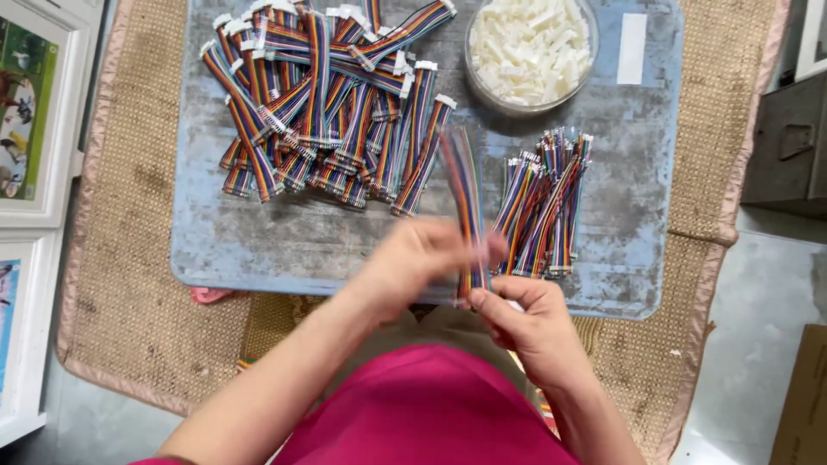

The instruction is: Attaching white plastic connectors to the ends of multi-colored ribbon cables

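A worn blue-grey board lies on a brown woven mat on a grey floor, and the camera looks straight down on it. Near the person, the fingers of the right hand pinch the near end of one flat rainbow-striped ribbon cable. The left hand is blurry, but its fingers seem closed around the same cable a little farther up. The cable sticks up and away from the hands, over the near middle of the board. Just to the right of the hands lies a small bunch of rainbow cables with bare metal ends, touching one another. Farther away, on the left part of the board, sits a big messy pile of rainbow cables with white plastic plugs. At the far right of the board stands a round clear bowl full of little white plastic plugs. A white strip of tape is stuck beside the bowl. White picture frames lie at the left edge. A bright pink garment shows at the very near edge.
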